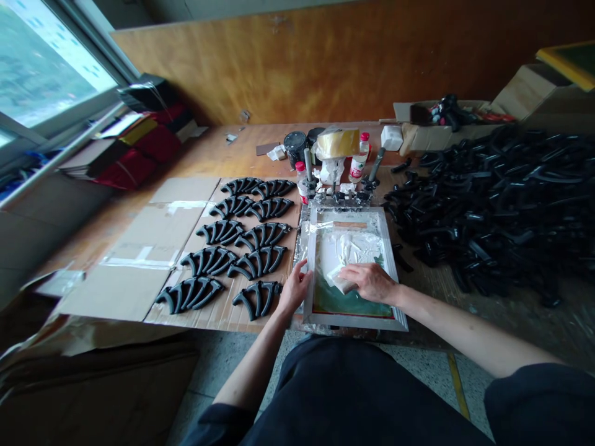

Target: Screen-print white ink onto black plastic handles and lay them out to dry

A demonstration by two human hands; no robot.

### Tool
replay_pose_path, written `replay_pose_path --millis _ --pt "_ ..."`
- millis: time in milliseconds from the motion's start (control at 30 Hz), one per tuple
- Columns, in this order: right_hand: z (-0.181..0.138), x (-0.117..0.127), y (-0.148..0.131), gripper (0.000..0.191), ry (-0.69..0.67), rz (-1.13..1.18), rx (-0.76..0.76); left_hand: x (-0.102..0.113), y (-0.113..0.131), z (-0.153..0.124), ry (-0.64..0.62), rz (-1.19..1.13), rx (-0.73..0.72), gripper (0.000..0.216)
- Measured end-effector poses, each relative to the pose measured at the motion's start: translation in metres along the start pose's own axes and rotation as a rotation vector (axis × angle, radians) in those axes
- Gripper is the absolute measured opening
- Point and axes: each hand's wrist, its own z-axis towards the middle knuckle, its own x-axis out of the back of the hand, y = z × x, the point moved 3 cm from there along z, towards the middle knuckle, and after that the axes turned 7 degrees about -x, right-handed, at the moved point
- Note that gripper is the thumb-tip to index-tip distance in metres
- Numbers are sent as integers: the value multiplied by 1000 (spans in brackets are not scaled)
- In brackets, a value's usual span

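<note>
A varnished brown plywood wall panel (325, 62) backs the long wooden workbench (209, 155); daylight enters a metal-framed window (41, 68) left; speckled grey floor (218, 365) below.
</note>
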Motion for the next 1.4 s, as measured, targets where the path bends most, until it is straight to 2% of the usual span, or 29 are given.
replay_pose_path --millis 100,233,267,333,433,500,567,600,667,733,767,833,867,900,933,967,1033,1067,1133,1200,1267,1333,1400 --pt "14 11 4 21 18 -15 -54 3 5 -2 -15 -68 17 58" --pt "66 53 19 50 219 -15 -201 18 32 -9 -68 -241 4 67" --pt "74 66 28 54 258 -18 -235 24 43 -11 -66 -284 -9 66" --pt "77 93 56 49 350 2 -311 37 68 -13 -42 -349 -33 61" --pt "48 121 113 35 570 115 -518 52 107 -5 27 -424 -100 60" --pt "19 116 143 37 660 171 -739 58 131 8 98 -485 -201 58" --pt "-2 89 150 37 624 190 -860 61 151 22 149 -550 -310 53" --pt "-7 69 144 35 565 185 -842 60 159 28 157 -584 -350 51" --pt "-8 25 117 32 389 136 -658 53 164 34 169 -667 -386 48" --pt "-5 -13 81 26 271 -1 -490 39 155 30 186 -751 -322 49" --pt "-3 -26 65 22 241 -68 -461 26 144 24 142 -772 -233 51" --pt "-1 -42 37 14 213 -157 -501 -8 115 3 -79 -769 50 55" --pt "0 -45 25 12 209 -173 -531 -27 99 -11 -242 -758 206 56" --pt "0 -46 12 12 209 -176 -539 -43 85 -24 -332 -779 317 57" --pt "0 -46 0 13 209 -169 -507 -55 74 -36 -364 -832 369 55" --pt "1 -44 -11 14 204 -151 -432 -63 65 -44 -343 -896 396 52" --pt "-1 -38 -24 18 183 -83 -223 -64 50 -52 -224 -992 388 45" --pt "-5 -33 -21 21 185 -44 -149 -57 43 -53 -161 -989 374 44" --pt "-14 -20 10 26 231 -3 -155 -26 22 -51 -14 -881 340 43" --pt "-28 -10 69 32 316 -93 -379 20 -10 -53 175 -675 318 46" --pt "-44 -15 131 37 245 -221 -593 67 -47 -64 350 -368 376 47" --pt "-61 -29 178 36 124 -241 -714 103 -81 -77 378 30 478 50" --pt "-74 -43 201 31 89 -227 -801 121 -103 -85 310 335 524 53"
